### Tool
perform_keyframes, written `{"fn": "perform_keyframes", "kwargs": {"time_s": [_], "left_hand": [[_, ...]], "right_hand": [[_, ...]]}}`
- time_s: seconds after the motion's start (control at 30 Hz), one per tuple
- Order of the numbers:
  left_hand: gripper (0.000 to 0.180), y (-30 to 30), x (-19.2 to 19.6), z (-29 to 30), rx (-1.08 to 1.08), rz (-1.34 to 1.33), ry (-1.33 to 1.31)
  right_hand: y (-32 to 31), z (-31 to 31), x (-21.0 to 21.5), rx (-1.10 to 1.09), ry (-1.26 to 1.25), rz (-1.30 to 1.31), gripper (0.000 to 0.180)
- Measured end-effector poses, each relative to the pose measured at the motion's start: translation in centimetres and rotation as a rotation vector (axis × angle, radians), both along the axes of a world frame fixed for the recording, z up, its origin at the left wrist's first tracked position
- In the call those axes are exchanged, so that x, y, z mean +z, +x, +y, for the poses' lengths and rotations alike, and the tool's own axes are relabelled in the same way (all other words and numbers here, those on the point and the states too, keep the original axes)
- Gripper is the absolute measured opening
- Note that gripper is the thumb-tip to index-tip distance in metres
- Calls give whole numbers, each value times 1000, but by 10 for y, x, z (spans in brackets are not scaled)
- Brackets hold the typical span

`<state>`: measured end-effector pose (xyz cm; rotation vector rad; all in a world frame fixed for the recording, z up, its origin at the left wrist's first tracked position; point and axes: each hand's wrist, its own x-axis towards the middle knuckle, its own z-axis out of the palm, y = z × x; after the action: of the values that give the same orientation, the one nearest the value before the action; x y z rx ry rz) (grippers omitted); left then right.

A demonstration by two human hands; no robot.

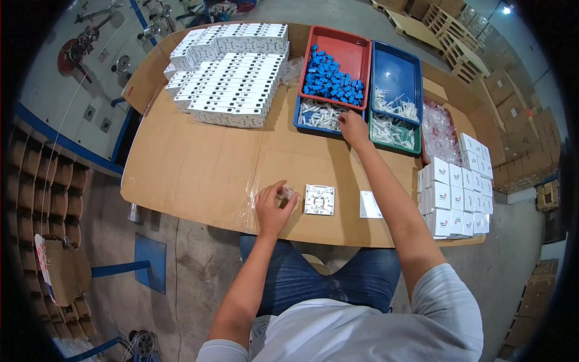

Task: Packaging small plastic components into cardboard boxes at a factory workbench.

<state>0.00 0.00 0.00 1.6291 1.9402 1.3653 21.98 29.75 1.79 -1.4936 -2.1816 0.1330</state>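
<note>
On the brown surface (199,163) sit a white stack (226,90), a low blue tray (321,130), a green tray (392,145), small white boxes (453,199), a white square part (319,200) and a flat white piece (369,205).

1. Clear plastic packet (287,192): small, shiny, between the left hand's (272,211) thumb and fingers.
2. Slender white pieces (319,114): loosely heaped in the leftmost blue tray (297,120).
3. White square frame (319,200): lying flat, moulded detail facing up, right of the packet.
</note>
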Motion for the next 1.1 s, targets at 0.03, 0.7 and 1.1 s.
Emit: {"fn": "perform_keyframes", "kwargs": {"time_s": [0.03,0.7,1.1], "left_hand": [[47,1,0,1,-5,4,7],[46,0,1,1,-24,15,35],[44,-1,-16,-3,-54,-246,20]], "right_hand": [[1,2,-1,-22,-30,-1,16],[-64,-197,56,526,-468,330,19],[14,-127,15,157,-327,562,17]]}}
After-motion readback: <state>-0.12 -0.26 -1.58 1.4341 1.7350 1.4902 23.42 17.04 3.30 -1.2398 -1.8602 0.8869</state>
